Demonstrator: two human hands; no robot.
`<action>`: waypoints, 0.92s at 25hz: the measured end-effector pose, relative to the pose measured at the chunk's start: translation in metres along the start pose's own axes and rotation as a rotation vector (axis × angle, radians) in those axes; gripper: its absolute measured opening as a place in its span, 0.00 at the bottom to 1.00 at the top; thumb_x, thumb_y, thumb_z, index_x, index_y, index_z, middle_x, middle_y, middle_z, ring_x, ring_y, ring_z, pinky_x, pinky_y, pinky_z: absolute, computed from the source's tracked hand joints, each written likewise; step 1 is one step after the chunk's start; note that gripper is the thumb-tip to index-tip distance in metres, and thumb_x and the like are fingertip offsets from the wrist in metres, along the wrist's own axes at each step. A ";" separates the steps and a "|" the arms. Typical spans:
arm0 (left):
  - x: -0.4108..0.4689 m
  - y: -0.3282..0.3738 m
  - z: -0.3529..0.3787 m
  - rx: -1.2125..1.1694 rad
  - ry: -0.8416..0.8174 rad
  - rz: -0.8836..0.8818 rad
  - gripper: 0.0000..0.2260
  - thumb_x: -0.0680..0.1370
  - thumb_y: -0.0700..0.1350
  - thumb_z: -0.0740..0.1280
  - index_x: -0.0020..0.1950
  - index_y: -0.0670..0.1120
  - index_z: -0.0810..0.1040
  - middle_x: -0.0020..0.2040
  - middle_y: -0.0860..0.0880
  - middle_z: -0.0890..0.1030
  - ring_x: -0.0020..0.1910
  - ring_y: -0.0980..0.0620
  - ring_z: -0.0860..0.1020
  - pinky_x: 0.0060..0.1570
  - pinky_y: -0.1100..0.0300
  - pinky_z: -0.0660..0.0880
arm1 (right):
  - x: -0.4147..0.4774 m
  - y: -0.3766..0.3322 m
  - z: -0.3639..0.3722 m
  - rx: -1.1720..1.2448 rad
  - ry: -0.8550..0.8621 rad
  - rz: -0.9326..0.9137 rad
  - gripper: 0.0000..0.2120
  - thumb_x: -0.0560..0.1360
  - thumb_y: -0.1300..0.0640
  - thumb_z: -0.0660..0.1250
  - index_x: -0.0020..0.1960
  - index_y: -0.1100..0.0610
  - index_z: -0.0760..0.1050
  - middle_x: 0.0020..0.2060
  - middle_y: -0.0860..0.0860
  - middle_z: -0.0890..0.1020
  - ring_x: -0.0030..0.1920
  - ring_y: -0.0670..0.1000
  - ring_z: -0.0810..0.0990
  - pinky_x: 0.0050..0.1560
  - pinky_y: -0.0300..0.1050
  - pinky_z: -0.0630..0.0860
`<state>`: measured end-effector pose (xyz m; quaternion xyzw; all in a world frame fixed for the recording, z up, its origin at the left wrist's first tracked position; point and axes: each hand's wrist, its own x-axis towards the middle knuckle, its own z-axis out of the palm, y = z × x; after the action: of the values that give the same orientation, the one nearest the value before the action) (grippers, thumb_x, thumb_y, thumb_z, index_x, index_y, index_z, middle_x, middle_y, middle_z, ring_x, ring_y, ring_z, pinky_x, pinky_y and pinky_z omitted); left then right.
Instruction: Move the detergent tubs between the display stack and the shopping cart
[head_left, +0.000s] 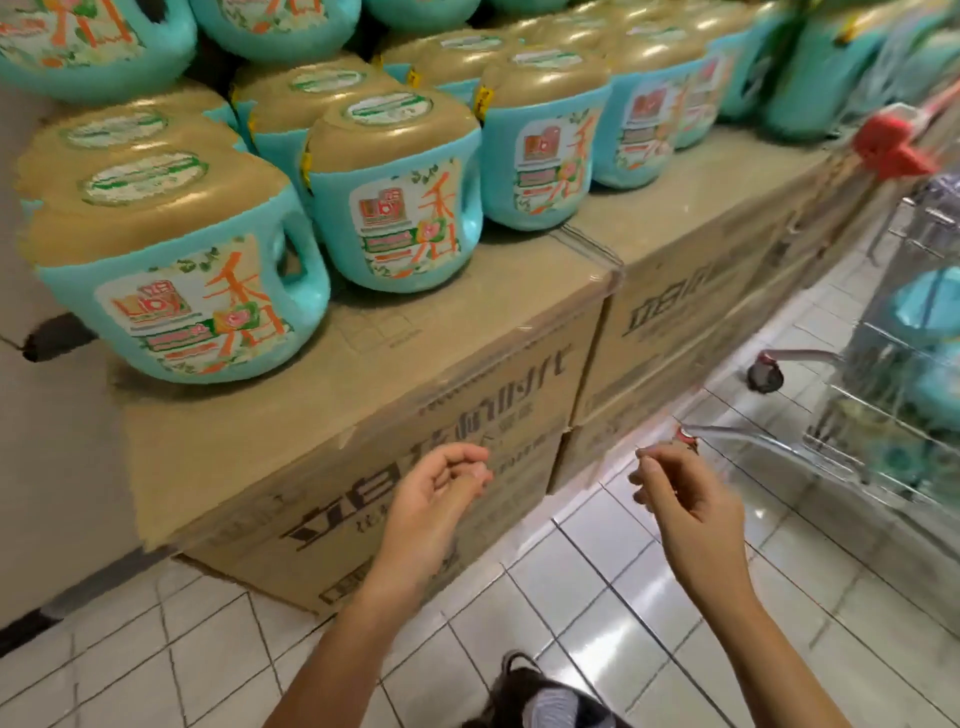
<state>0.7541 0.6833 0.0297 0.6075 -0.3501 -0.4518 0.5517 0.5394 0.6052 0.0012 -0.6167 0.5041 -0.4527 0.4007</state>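
Several teal detergent tubs with gold lids stand on a stack of cardboard boxes (363, 415). The nearest tub (171, 280) is at the front left, another tub (400, 208) behind it to the right. A wire shopping cart (893, 395) at the right holds teal tubs (930, 312). My left hand (441, 488) hangs in front of the boxes, fingers loosely curled, holding nothing. My right hand (680, 493) is beside it, also loosely curled and empty, near the cart's lower front rail.
More tubs are piled on an upper tier at top left (88, 41). A white wall (47, 415) borders the stack on the left. White floor tiles (545, 597) lie below. My shoe (540, 696) shows at the bottom. The cart's red handle end (888, 145) juts over the boxes.
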 end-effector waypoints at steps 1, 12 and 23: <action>0.001 -0.011 0.013 0.015 -0.031 -0.047 0.06 0.79 0.39 0.65 0.52 0.45 0.81 0.43 0.50 0.81 0.42 0.58 0.80 0.45 0.65 0.75 | -0.017 0.014 -0.020 -0.014 0.042 0.070 0.11 0.78 0.61 0.65 0.45 0.45 0.78 0.38 0.46 0.83 0.40 0.51 0.82 0.42 0.39 0.79; 0.037 -0.061 0.214 0.241 -0.509 -0.162 0.07 0.77 0.38 0.66 0.48 0.49 0.81 0.40 0.51 0.83 0.39 0.59 0.79 0.39 0.68 0.73 | -0.106 0.095 -0.191 -0.072 0.491 0.446 0.08 0.78 0.61 0.65 0.45 0.50 0.79 0.35 0.48 0.83 0.36 0.43 0.81 0.37 0.32 0.76; 0.104 -0.036 0.476 0.183 -0.605 -0.041 0.07 0.77 0.38 0.67 0.46 0.50 0.81 0.36 0.54 0.82 0.37 0.60 0.79 0.37 0.69 0.74 | 0.009 0.133 -0.395 -0.109 0.616 0.371 0.11 0.77 0.62 0.66 0.44 0.46 0.78 0.37 0.49 0.83 0.37 0.43 0.81 0.40 0.33 0.77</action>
<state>0.3424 0.4243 -0.0144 0.4996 -0.5252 -0.5894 0.3566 0.1261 0.5590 -0.0176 -0.3701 0.7277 -0.5094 0.2719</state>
